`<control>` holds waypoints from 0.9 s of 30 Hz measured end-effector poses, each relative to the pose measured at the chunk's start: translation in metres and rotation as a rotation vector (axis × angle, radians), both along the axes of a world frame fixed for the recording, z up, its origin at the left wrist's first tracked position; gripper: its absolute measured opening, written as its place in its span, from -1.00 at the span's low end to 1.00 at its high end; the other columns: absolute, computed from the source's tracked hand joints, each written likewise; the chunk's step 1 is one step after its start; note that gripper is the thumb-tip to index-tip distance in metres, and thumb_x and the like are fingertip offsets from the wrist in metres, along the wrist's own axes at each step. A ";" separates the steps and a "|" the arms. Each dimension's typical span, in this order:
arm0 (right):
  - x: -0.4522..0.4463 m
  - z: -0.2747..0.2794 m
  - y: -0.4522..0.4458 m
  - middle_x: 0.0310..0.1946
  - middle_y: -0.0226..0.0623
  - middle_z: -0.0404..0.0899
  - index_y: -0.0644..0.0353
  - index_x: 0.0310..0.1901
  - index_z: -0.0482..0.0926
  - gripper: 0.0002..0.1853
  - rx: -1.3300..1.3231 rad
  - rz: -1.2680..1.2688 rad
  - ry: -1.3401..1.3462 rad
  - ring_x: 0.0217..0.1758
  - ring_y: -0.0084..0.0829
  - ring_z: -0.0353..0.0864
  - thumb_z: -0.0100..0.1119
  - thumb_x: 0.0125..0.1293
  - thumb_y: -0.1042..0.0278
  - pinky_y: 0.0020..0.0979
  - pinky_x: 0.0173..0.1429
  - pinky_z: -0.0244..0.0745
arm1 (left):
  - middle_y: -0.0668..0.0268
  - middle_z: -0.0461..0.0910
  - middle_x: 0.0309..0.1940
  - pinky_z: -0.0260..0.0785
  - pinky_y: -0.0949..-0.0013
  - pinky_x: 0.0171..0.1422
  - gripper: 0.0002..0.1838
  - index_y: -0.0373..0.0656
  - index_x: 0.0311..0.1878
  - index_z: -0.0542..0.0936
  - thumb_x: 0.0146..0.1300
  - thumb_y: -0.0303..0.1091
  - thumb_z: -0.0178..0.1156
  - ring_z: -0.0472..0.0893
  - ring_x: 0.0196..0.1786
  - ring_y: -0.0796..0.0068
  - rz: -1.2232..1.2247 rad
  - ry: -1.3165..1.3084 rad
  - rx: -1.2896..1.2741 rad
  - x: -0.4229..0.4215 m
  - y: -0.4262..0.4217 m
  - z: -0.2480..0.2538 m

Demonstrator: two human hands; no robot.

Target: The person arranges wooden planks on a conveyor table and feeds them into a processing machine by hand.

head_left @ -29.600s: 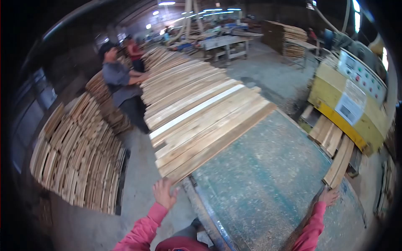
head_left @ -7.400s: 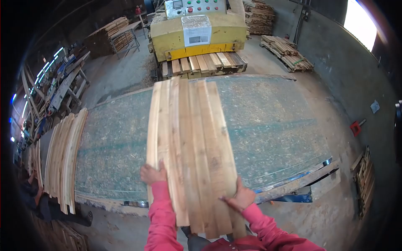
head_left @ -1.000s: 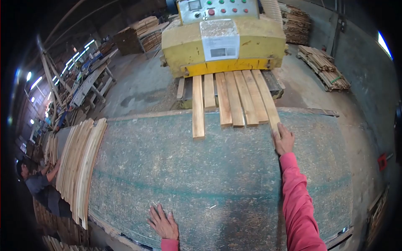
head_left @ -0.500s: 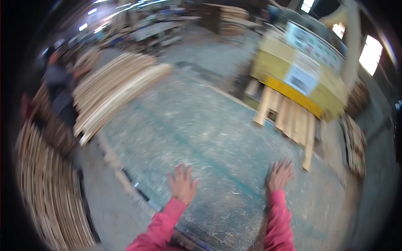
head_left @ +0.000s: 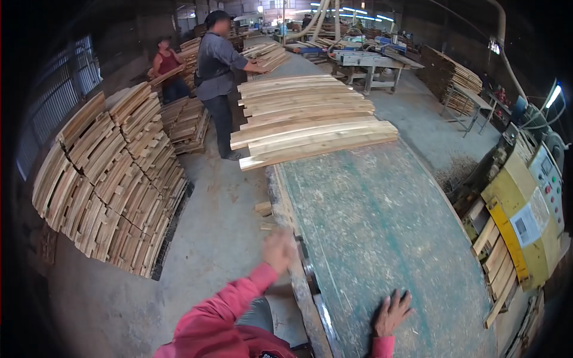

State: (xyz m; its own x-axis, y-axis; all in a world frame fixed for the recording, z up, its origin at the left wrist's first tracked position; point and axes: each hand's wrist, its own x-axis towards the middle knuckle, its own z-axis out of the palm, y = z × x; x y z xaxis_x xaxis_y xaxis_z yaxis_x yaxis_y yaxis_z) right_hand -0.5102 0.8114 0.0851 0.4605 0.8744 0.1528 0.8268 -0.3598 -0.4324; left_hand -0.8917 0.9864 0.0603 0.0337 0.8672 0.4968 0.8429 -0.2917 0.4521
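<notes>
My right hand (head_left: 392, 313) rests on the worn green tabletop (head_left: 364, 232), fingers spread and nothing in them. At the table's left edge is my left hand (head_left: 279, 250), smeared by motion; its fingers cannot be made out, nor whether it touches the edge. Wood dust and scratches cover the tabletop. Across the far end lies a row of wooden boards (head_left: 316, 122), side by side, some ends jutting past the left edge. To the right, several boards (head_left: 498, 271) stick out from under a yellow machine (head_left: 525, 209).
Tall stacks of boards (head_left: 113, 179) stand on the floor to the left. A person in grey (head_left: 216, 71) handles boards beyond the table; another in a red top (head_left: 169, 65) holds a board behind. A metal workbench (head_left: 373, 59) and a wood stack (head_left: 450, 77) stand farther back.
My view has swung left, so the board row and machine appear farther right. My left hand has moved from flat on the tabletop to its left edge. My right hand remains spread on the table.
</notes>
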 end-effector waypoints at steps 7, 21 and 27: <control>-0.075 0.013 0.053 0.37 0.20 0.46 0.23 0.29 0.58 -0.52 -0.017 -0.006 -0.517 0.40 0.14 0.48 0.32 0.45 0.18 0.09 0.38 0.44 | 0.05 0.39 0.50 0.11 -0.16 0.53 -0.40 0.00 0.54 0.38 0.49 -0.08 0.09 0.36 0.51 -0.03 0.396 0.151 0.005 -0.230 0.293 0.031; -0.239 0.003 0.308 0.69 0.03 -0.05 0.21 0.60 0.20 -0.25 -0.311 -0.471 -0.172 0.77 0.03 -0.17 -0.17 0.60 -0.17 0.19 0.70 -0.53 | 0.03 0.36 0.50 0.19 -0.02 0.54 -0.18 -0.19 0.58 0.27 0.48 0.25 -0.03 0.34 0.54 0.05 0.528 0.154 -0.331 -0.269 0.687 0.004; -0.235 -0.002 0.308 0.69 0.02 -0.02 0.19 0.61 0.18 -0.24 -0.361 -0.483 -0.196 0.76 0.03 -0.15 -0.14 0.58 -0.18 0.17 0.71 -0.51 | 0.03 0.50 0.35 0.18 -0.05 0.48 -0.22 -0.19 0.47 0.44 0.45 0.26 0.02 0.42 0.45 0.07 0.390 0.244 -0.387 -0.273 0.652 0.013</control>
